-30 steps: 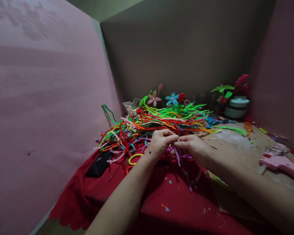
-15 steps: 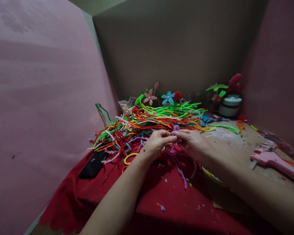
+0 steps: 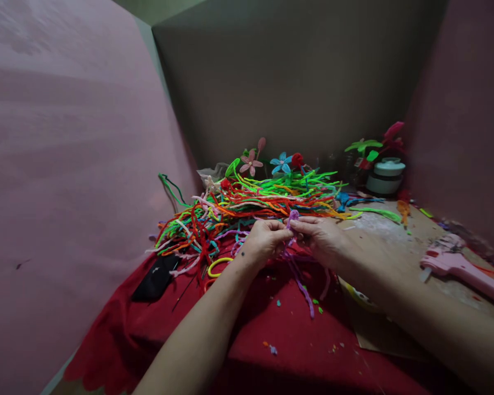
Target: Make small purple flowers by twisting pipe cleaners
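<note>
Between my two hands is a purple pipe cleaner point(image 3: 293, 216), its upper part bent into a small loop above the fingertips. My left hand point(image 3: 265, 240) pinches it from the left with thumb and forefinger. From the right, my right hand point(image 3: 319, 240) grips the same piece, fingers closed. Purple lengths hang below the hands over the red cloth point(image 3: 271, 329); whether they all belong to the held piece I cannot tell. Just behind lies a heap of coloured pipe cleaners point(image 3: 263, 203) in green, red, orange and pink.
A black phone point(image 3: 155, 278) and yellow scissor handles point(image 3: 219, 266) lie left. To the right are a pink glue gun point(image 3: 456, 264), a lidded jar point(image 3: 385, 176) and a green pipe cleaner piece point(image 3: 376, 213). A pink flower point(image 3: 251, 163) and a blue flower point(image 3: 281, 163) stand behind the heap.
The purple loop shows a little more between my fingertips and has shifted slightly left. Both hands keep their pinch in nearly the same place.
</note>
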Action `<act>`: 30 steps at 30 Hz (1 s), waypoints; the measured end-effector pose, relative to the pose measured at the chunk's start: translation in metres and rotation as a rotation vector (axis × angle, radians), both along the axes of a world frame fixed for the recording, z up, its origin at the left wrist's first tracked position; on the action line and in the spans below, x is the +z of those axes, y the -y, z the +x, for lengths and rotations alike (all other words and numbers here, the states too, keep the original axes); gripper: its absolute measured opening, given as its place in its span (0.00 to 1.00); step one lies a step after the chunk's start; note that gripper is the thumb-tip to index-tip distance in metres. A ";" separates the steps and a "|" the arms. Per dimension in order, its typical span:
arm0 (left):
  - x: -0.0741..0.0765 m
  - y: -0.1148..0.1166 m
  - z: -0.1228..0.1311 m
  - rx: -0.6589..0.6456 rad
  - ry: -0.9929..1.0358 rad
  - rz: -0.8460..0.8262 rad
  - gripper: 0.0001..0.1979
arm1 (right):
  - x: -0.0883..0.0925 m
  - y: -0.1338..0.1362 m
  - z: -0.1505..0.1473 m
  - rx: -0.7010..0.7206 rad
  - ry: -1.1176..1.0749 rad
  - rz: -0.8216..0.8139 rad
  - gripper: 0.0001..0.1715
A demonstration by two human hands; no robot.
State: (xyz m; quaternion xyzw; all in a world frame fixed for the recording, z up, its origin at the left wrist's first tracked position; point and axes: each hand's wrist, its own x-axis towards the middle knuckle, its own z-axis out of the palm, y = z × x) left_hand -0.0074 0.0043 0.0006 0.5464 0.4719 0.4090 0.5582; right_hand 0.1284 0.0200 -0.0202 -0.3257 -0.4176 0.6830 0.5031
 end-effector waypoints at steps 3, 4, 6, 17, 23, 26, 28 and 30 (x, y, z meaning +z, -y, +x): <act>0.002 0.001 0.000 -0.037 0.017 -0.037 0.10 | 0.005 0.001 0.001 -0.008 -0.010 0.017 0.14; 0.003 0.001 0.000 -0.046 0.009 -0.042 0.10 | 0.006 0.001 0.002 -0.014 -0.013 0.020 0.13; 0.003 0.002 0.001 -0.053 -0.022 -0.029 0.10 | 0.007 0.001 0.002 -0.025 -0.017 0.022 0.13; 0.006 0.002 -0.004 -0.108 0.008 0.138 0.12 | 0.000 -0.010 0.008 -0.101 -0.114 -0.030 0.06; 0.001 0.003 -0.003 -0.131 -0.112 0.500 0.09 | 0.000 -0.013 0.007 -0.114 -0.204 -0.147 0.03; -0.002 0.003 -0.004 -0.157 -0.276 0.720 0.08 | 0.000 -0.013 0.005 -0.068 -0.248 -0.124 0.05; -0.003 0.003 -0.004 -0.162 -0.344 0.818 0.10 | -0.001 -0.014 0.005 -0.060 -0.266 -0.100 0.05; -0.005 0.002 -0.005 -0.135 -0.360 0.894 0.10 | -0.004 -0.016 0.005 -0.081 -0.261 -0.083 0.05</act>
